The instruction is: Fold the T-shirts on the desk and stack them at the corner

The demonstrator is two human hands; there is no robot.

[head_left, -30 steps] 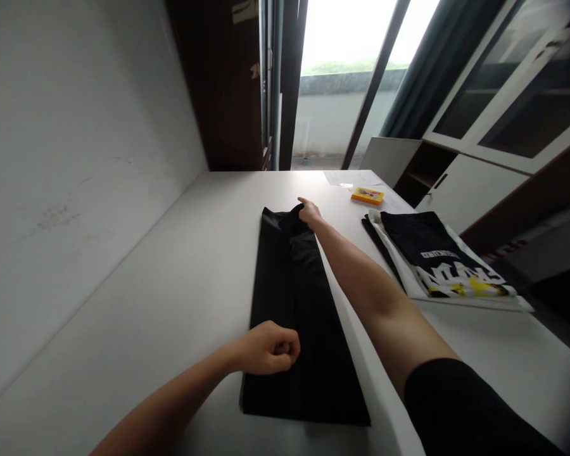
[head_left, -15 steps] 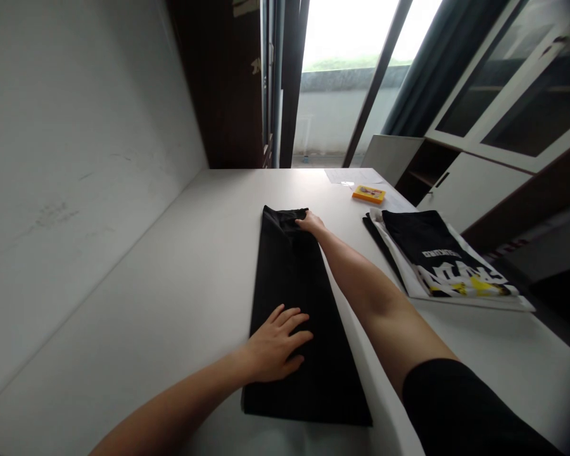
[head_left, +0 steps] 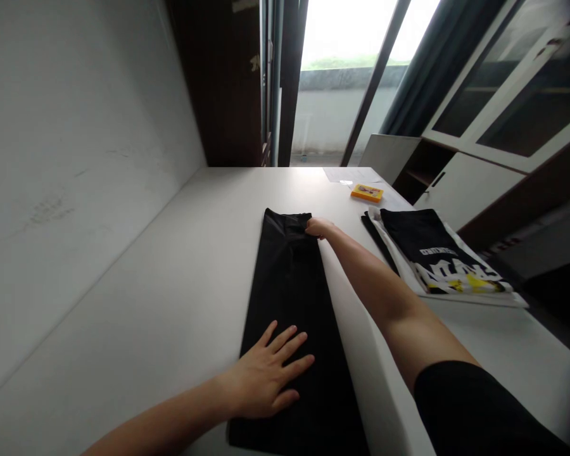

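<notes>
A long black garment [head_left: 289, 297], folded into a narrow strip, lies lengthwise on the white table [head_left: 171, 285]. My left hand [head_left: 266, 373] rests flat on its near end with the fingers spread. My right hand [head_left: 318, 227] reaches to the far right corner of the strip and its fingers are closed on the cloth edge there.
A stack of folded shirts [head_left: 437, 256], the top one black with white and yellow print, lies to the right. Beyond it sit a small orange box [head_left: 367, 192] and a sheet of paper [head_left: 346, 175]. A white wall runs along the left; cabinets stand at the right.
My left hand opened from a fist and now lies flat on the cloth. My right hand lowered the raised far corner and moved to the strip's right edge.
</notes>
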